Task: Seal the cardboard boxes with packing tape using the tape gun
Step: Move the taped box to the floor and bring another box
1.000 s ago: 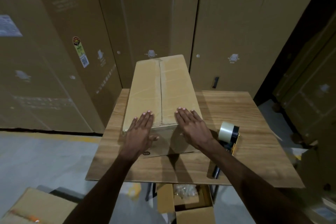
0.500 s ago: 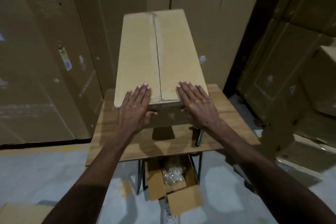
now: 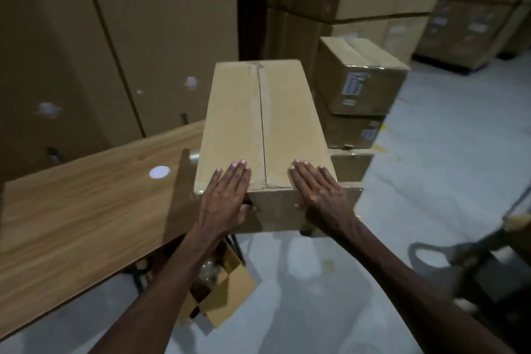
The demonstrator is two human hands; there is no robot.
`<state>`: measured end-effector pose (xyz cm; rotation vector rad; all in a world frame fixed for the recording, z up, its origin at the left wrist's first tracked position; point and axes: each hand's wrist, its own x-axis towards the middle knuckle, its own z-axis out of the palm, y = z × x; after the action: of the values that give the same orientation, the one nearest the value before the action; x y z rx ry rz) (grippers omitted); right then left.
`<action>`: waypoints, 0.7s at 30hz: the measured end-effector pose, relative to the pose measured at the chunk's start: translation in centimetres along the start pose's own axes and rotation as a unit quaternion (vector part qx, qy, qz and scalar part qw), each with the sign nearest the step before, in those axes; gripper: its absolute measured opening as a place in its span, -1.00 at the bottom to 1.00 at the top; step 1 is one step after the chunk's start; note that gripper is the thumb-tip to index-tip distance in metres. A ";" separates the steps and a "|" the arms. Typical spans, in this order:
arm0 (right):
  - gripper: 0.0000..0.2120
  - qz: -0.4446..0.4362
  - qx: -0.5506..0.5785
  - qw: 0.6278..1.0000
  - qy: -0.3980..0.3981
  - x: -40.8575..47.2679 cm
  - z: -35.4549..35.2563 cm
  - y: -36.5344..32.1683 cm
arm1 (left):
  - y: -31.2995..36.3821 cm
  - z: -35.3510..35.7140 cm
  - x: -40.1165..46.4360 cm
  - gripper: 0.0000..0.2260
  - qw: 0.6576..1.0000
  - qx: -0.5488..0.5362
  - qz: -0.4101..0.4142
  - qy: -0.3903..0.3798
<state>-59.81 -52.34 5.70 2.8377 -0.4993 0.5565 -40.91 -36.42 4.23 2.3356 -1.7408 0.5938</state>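
From the head camera, one long cardboard box (image 3: 264, 126) is carried in two hands, lifted off the right end of the wooden table (image 3: 86, 201) and out over the floor. Its long axis runs away from the person, the near end at the hands and the far end toward the stacked cartons. One strip of clear tape (image 3: 260, 106) lies along the centre seam of its top, running the same way as the box.

The left hand (image 3: 224, 201) lies flat on the near left corner of the box top, four fingers straight and together, the thumb tucked under against the near end face. The right hand (image 3: 321, 195) mirrors it on the near right corner, fingers straight on top, thumb on the end face. So both hands are spread flat, clamping the box between fingers and thumb.

Beyond the box, to its right, two smaller taped cartons (image 3: 359, 77) sit stacked one on the other. Below the table one open carton (image 3: 221, 293) stands on the floor with clear plastic inside. A small pale round spot (image 3: 159, 172) shows on the tabletop near its right end.
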 end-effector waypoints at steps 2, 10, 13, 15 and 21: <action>-0.11 0.025 -0.004 1.000 -0.011 -4.0 0.6 2.6 | 3.9 1.7 0.4 -0.11 0.999 -0.020 0.027 -0.006; -0.18 0.072 0.020 0.995 -0.064 -18.0 4.7 12.8 | 19.4 8.5 1.4 -0.30 0.993 -0.045 0.090 -0.064; -0.20 0.112 0.041 0.990 -0.080 -20.6 5.4 16.5 | 23.7 9.4 3.9 -0.21 0.990 -0.062 0.098 -0.077; -0.20 0.121 0.033 0.988 -0.087 -22.0 5.3 18.8 | 25.8 9.9 5.5 -0.19 0.988 -0.070 0.105 -0.085; -0.24 0.185 0.045 0.973 -0.131 -27.4 7.2 25.1 | 32.6 14.2 9.8 -0.26 0.975 -0.082 0.174 -0.114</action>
<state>-90.44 -69.53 -8.33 2.9338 -1.0908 0.2633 -66.46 -60.12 -7.89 2.0683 -2.2330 0.2177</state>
